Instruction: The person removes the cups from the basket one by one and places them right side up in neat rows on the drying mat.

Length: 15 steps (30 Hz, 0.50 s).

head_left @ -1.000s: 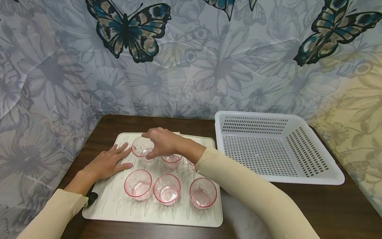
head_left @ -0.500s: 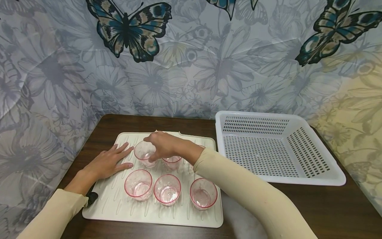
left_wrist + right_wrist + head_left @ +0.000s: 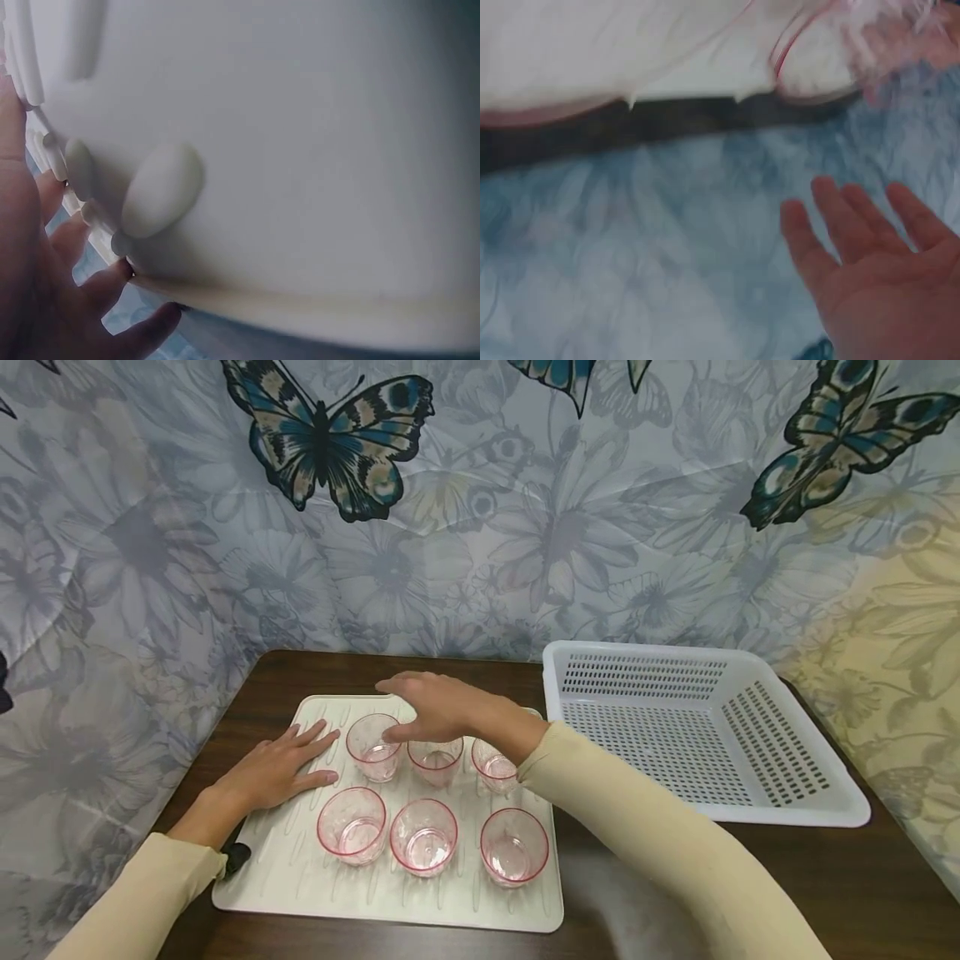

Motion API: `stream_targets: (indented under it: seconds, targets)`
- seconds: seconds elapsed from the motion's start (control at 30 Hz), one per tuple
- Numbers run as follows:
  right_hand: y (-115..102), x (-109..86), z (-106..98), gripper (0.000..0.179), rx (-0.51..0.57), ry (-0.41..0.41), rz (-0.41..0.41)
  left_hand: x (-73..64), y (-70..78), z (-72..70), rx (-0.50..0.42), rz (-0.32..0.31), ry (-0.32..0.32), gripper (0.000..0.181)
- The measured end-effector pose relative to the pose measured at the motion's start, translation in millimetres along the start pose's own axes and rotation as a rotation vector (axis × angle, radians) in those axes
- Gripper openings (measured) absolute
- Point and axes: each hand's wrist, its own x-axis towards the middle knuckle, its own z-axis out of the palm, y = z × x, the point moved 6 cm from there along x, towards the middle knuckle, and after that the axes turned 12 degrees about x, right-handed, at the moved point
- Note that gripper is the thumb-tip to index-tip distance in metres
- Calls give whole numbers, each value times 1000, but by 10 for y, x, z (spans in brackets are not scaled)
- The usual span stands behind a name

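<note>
Clear drinking glasses with pink rims stand upright in two rows on a ribbed white drying mat (image 3: pixel 292 885). In the back row are a left glass (image 3: pixel 374 756), a middle glass (image 3: pixel 435 767) and a right glass (image 3: pixel 495 768), partly behind my right forearm. The front row has a left glass (image 3: pixel 352 828), a middle glass (image 3: pixel 423 839) and a right glass (image 3: pixel 514 850). My right hand (image 3: pixel 442 706) hovers above the back left and middle glasses; the right wrist view shows its fingers (image 3: pixel 840 217) spread, holding nothing. My left hand (image 3: pixel 277 768) rests flat on the mat's left edge, fingers spread.
A white perforated plastic basket (image 3: pixel 795 814) stands on the right of the dark wooden table (image 3: pixel 480 677). Behind the table hangs a floral cloth (image 3: pixel 480 568) with butterflies.
The back left glass has shifted slightly right, toward the middle one. My right hand has let go of it and risen to the right. The left hand stays on the mat.
</note>
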Motion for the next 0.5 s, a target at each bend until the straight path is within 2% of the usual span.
stream_targets:
  seconds: [0.1, 0.17, 0.37, 0.5]
  targets:
    - [111, -216, -261, 76, -77, 119, -17, 24, 20, 3, -1, 11, 5, 72]
    - [251, -374, -442, 78, -148, 201, 4, 46, 28, -3, 2, 21, 8, 71]
    - [943, -952, -872, 80, -278, 389, 212, 107, 56, -51, 4, 32, -31, 73]
    - [1387, -1349, -1041, 79, -316, 463, 319, 153, 50, -93, -7, 6, -54, 75]
